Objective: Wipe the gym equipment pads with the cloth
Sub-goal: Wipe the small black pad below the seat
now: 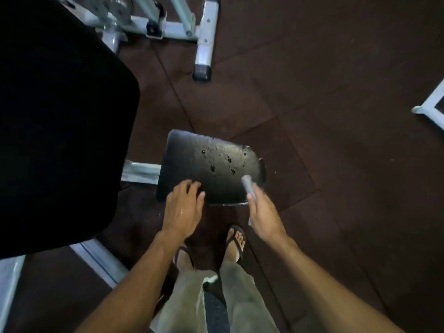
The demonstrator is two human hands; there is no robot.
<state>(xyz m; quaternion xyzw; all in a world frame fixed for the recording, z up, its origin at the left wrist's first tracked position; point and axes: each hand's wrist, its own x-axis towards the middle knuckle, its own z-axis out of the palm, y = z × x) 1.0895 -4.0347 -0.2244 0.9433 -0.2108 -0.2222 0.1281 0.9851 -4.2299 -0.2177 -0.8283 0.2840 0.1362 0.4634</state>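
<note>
At frame centre, the wet seat pad [209, 167] lay just beyond both hands: left hand [183, 207] open at its near edge, right hand [263, 212] gripping a grey bottle [248, 186].

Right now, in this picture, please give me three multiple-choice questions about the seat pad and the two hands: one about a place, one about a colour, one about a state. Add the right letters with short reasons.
1. Where is the left hand?
A. at the near left edge of the small seat pad
B. on the white frame leg at the top
C. on the floor

2. What colour is the object in the right hand?
A. red
B. grey
C. yellow

3. What is the state of the seat pad surface?
A. covered by a towel
B. dry and dusty white
C. black, with liquid drops on it

Answers:
1 A, the fingers lie spread over that edge of the pad.
2 B, a grey cylinder-like shape sticks out past the fingers; what it is cannot be told.
3 C, shiny drops sit on the far right part of the pad.
</note>
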